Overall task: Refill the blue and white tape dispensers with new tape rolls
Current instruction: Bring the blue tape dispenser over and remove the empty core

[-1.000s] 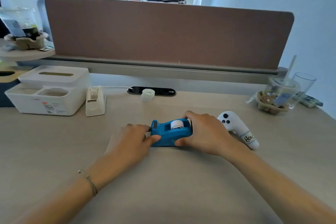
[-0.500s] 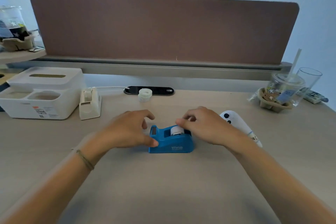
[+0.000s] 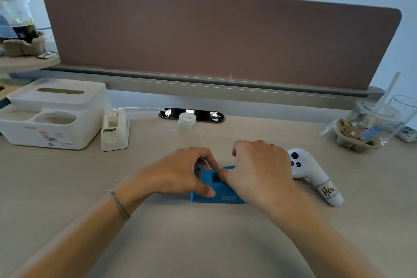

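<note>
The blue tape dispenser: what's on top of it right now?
Both hands. The left hand grips the blue tape dispenser at its cutter end; the right hand curls over its roll end. The roll slot is covered by the right hand, so any tape there is hidden.

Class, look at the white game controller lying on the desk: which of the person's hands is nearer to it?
Right. The right hand lies just beside the white controller; the left hand is beyond the blue tape dispenser.

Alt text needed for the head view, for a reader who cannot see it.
Both hands work on a blue tape dispenser on a desk: the left hand grips its front end, the right hand covers its top. A white tape dispenser and a spare tape roll sit behind.
</note>
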### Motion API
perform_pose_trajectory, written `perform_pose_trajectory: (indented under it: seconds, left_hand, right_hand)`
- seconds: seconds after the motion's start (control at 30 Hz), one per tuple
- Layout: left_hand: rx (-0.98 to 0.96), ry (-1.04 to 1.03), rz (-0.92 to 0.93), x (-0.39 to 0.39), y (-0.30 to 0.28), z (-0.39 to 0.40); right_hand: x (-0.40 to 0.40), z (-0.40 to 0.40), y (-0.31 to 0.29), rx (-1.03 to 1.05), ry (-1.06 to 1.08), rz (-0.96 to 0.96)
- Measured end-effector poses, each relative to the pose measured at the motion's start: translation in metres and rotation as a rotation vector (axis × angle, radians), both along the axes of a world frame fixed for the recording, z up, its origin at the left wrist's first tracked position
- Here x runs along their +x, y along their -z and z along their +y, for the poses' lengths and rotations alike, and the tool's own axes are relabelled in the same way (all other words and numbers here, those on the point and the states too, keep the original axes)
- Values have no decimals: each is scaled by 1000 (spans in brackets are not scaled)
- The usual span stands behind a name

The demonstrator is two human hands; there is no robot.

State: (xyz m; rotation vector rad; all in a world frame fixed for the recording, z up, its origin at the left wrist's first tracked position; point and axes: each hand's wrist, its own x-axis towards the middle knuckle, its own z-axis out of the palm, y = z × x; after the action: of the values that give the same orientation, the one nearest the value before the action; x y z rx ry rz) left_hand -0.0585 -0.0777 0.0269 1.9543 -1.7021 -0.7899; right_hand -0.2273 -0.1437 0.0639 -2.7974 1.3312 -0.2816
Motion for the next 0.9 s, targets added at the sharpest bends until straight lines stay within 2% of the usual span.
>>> perform_pose_trajectory:
  seconds: [0.17,0.4,0.53,0.67,0.8,0.9]
  left_hand:
    - [-3,-2,10,-1,1,1]
    - [-8,9,9,0,1,2]
    - [4,13,-4,1,2,1]
    - [-3,23,-40,2,1,3]
    - [-228,-115,39,-1,-5,1]
    - [-330,-163,145,-9,-10,1]
  right_hand:
    - [5,4,2,-45,-4,46]
    - [0,2,-1,25,35,-23]
    - [-8,-7,-10,256,82,-105]
    - [-16,-30,-8,493,60,-280]
    - [-18,-42,-10,777,16,-457]
    - [-17,-42,-10,895,-3,-541]
